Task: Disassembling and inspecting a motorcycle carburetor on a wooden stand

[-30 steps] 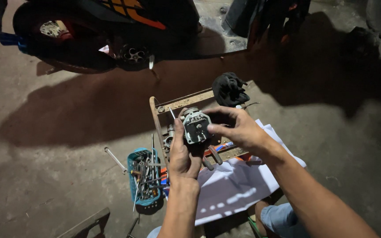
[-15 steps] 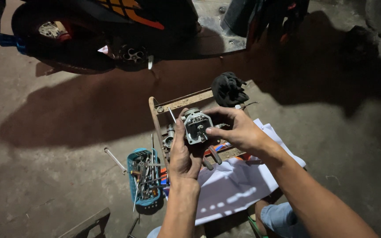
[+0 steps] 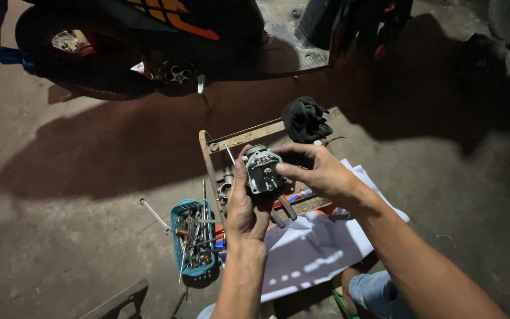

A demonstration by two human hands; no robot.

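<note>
Nearest the camera there's a white sheet [image 3: 320, 248] on the ground, with a blue basket [image 3: 191, 236] of tools to its left. Just above that, the left hand [image 3: 246, 204] cups a small grey carburetor [image 3: 263, 170] from below, fingers wrapped on it, thumb up its left side. The right hand [image 3: 320, 171] comes in from the right, fingertips pinched on its top and right edge. It's clearly off the bike and being worked over; I'd say it's mid-job, refitting not begun. Behind sits a wooden tray [image 3: 249, 137] with a black rag [image 3: 306, 119], then the motorbike [image 3: 149, 41] at the far side.
</note>
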